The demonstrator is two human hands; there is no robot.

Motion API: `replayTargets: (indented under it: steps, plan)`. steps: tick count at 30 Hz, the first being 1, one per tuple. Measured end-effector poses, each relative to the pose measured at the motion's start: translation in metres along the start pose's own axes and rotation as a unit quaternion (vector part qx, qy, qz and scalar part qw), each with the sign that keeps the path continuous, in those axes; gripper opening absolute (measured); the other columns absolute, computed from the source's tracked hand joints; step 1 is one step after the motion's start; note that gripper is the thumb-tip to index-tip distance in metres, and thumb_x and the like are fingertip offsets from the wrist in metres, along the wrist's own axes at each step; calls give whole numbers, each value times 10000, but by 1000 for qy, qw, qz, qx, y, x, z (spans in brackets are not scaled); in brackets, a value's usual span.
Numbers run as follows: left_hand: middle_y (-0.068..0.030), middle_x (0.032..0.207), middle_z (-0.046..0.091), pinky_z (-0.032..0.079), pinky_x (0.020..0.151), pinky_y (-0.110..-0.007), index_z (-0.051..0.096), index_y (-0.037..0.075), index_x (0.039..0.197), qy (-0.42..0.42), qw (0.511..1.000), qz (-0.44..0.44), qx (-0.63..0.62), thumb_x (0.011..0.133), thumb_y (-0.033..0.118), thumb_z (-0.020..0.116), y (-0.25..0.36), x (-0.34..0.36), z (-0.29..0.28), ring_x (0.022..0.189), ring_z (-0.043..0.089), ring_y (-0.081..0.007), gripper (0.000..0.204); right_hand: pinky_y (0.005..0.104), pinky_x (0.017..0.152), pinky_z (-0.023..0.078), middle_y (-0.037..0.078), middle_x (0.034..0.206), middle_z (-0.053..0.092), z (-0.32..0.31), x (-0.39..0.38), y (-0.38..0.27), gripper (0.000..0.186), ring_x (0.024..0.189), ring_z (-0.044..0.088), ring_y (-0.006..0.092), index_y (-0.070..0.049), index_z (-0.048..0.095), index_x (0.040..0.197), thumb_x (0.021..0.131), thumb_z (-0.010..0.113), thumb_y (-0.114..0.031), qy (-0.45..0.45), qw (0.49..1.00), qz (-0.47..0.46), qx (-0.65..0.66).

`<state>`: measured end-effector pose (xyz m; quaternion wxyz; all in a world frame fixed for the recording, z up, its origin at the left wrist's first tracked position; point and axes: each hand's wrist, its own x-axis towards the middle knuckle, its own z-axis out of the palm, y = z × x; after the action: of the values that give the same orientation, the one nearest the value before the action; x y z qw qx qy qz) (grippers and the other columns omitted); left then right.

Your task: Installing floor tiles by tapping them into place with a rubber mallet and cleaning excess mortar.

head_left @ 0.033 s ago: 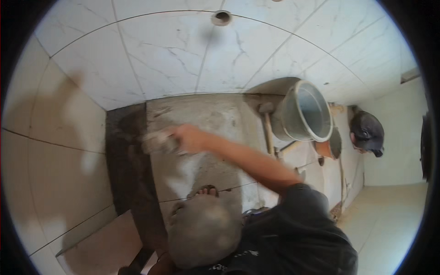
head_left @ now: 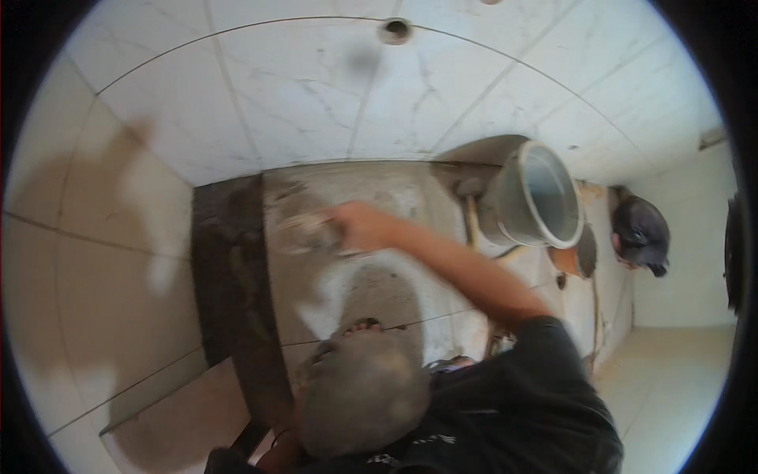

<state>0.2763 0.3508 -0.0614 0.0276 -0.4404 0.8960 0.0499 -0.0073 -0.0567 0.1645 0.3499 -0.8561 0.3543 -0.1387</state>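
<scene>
My right hand [head_left: 362,226] reaches out low over the dusty grey floor [head_left: 379,189], its fingers closed round a pale grey, cloth-like lump [head_left: 306,235]. Motion smears this lump, so its exact kind does not show. To its left runs a dark, wet-looking strip [head_left: 233,261] along the foot of the side wall. Part of my left arm or hand [head_left: 283,453] shows at the lower edge beside my grey-clad knee [head_left: 363,395]; its fingers are hidden.
A grey bucket [head_left: 499,209] stands tilted in view by the back wall, a hammer [head_left: 470,189] beside it. Behind are an orange-brown container [head_left: 564,261] and a dark cap [head_left: 641,233], perhaps worn by someone. A loose tile [head_left: 181,415] leans at lower left.
My right hand and the grey lump have moved right, off the edge of the dark strip and onto the grey floor. The whole view has shifted slightly.
</scene>
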Motion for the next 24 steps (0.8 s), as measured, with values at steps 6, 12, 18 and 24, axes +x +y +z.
replayTargets:
  steps: [6,12,18,24]
  plan:
    - [-15,1612,356,314,1163,-432,374,196,1532,74,977,70,186,997,201,495,-11,-19,4,1480,340,-188,548,461,898,500,263,1074,679,-133,-215,4,390,1042,642,415,-15,647,1185,823,610,-157,-53,947,314,-26]
    - [-64,1616,345,263,1186,-508,384,147,1515,-157,766,-129,-610,1005,186,473,-53,30,-44,1490,327,-239,519,348,993,472,173,1173,699,-87,-319,8,437,1120,640,219,20,570,1322,889,573,-42,248,859,369,255]
    - [-57,1622,328,169,1221,-527,331,131,1546,-15,964,-50,-260,992,352,521,-111,196,-84,1488,315,-238,626,352,994,465,189,1208,675,-83,-221,79,447,1160,626,323,15,557,1315,870,551,-23,211,920,319,85]
    - [-15,1620,335,202,1210,-553,354,173,1536,-7,978,-58,-200,970,375,544,-113,228,-83,1473,342,-175,630,428,1022,454,271,1300,605,-45,-104,222,646,1226,563,440,-53,499,1419,776,543,-4,190,874,436,-99]
